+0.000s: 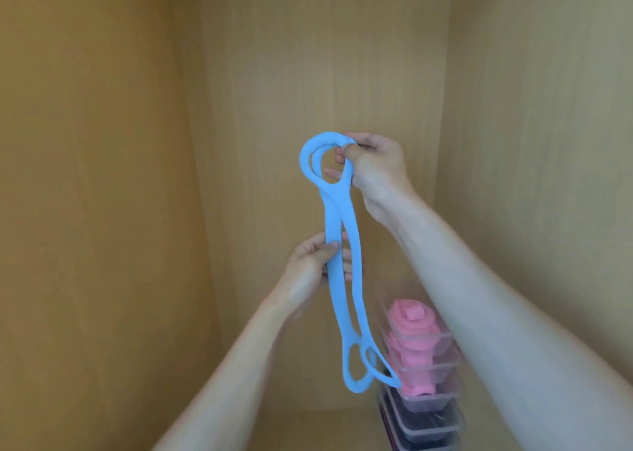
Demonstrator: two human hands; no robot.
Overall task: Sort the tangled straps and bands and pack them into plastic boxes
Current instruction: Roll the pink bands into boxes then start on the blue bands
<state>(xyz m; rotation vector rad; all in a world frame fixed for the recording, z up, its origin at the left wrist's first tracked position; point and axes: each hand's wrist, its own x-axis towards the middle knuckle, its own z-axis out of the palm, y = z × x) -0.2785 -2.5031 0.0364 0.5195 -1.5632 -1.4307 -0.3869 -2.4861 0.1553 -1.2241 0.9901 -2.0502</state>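
Fingers (329,172) of both hands curl round 1 blue band (334,272), held up before wooden walls (102,142): right hand (371,166) pinches its top rings, left hand (313,262) grips mid-length. Stacked boxes (445,395) at lower right hold pink rolls (412,320).

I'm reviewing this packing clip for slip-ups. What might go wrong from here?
1. The lower loops of the blue band dangle near the stack of plastic boxes; they might catch a rim and topple it.
2. The right hand holds the top loops and the left hand pinches midway, so the fold might slip apart.
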